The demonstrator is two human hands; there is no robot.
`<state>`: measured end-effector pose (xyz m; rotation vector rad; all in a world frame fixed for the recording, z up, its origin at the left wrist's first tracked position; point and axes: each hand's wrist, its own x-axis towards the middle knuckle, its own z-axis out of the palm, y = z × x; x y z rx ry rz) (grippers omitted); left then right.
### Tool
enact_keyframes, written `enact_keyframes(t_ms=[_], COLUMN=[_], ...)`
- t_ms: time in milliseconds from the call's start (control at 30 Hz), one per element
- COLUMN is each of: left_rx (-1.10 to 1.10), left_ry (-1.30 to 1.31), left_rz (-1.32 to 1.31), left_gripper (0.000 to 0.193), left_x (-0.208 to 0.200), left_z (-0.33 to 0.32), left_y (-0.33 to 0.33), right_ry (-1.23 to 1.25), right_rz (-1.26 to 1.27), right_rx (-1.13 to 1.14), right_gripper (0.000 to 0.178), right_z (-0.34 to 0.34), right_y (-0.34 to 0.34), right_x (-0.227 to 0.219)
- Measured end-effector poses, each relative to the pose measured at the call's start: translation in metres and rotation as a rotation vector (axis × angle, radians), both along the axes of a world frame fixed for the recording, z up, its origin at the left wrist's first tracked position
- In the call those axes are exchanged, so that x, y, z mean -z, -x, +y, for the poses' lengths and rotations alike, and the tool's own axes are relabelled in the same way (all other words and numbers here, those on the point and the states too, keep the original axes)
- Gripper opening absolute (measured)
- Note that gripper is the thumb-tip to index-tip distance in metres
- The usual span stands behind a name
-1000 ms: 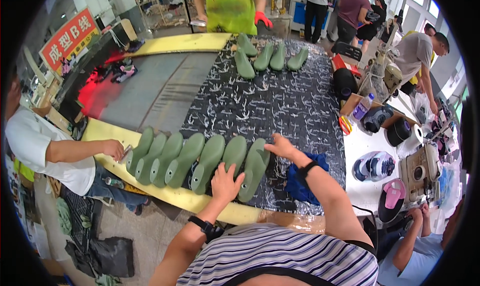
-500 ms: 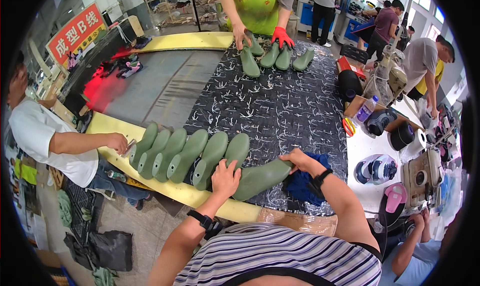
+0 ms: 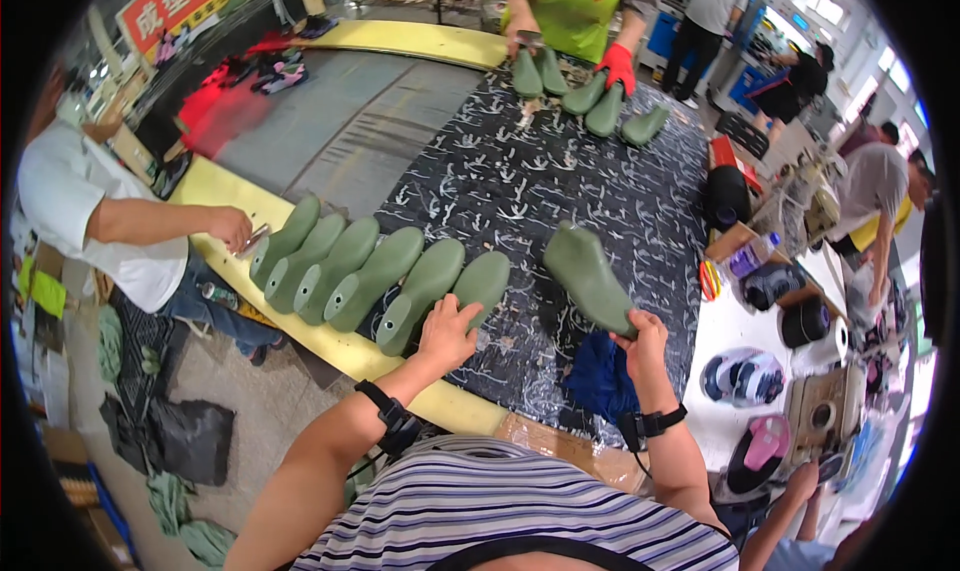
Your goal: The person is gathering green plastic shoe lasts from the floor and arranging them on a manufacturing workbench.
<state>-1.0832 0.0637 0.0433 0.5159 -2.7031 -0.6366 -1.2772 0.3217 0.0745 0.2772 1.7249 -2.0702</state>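
Observation:
A green plastic shoe last (image 3: pixel 588 276) is in my right hand (image 3: pixel 645 343), pinched by its narrow toe end near the blue cloth (image 3: pixel 597 376). Its thicker end points away from me over the dark patterned belt. My left hand (image 3: pixel 448 333) is closed around the near end of another green shoe last (image 3: pixel 484 279), the rightmost in a row, and hides that end. Left of it, several more lasts (image 3: pixel 425 286) lie side by side, their near ends on the yellow edge board (image 3: pixel 385 366).
Across the belt (image 3: pixel 500 186), a co-worker's red-gloved hand (image 3: pixel 618 66) and bare hand handle more green lasts (image 3: pixel 603 111). At the left, another person's hand (image 3: pixel 232 228) reaches the row. A white side table (image 3: pixel 690 401) at right carries shoes, thread cones and a purple bottle (image 3: pixel 752 256).
My right hand has swung its last away from the left hand, turning the thick end toward the far side. The left hand stays by the row's end. The view has shifted.

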Motion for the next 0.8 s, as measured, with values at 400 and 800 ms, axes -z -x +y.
enact_keyframes(t_ms=[400, 800], left_rx=[-0.010, -0.106], left_ry=[-0.072, -0.122], left_rz=[0.004, 0.178], left_gripper=[0.040, 0.047], left_x=[-0.002, 0.021], left_z=[-0.004, -0.003], left_y=[0.012, -0.030], right_ry=[0.200, -0.041], right_rz=[0.166, 0.003], right_rx=[-0.698, -1.013], right_gripper=[0.035, 0.022], right_z=[-0.235, -0.116], right_y=[0.132, -0.087], right_x=[0.029, 0.026])
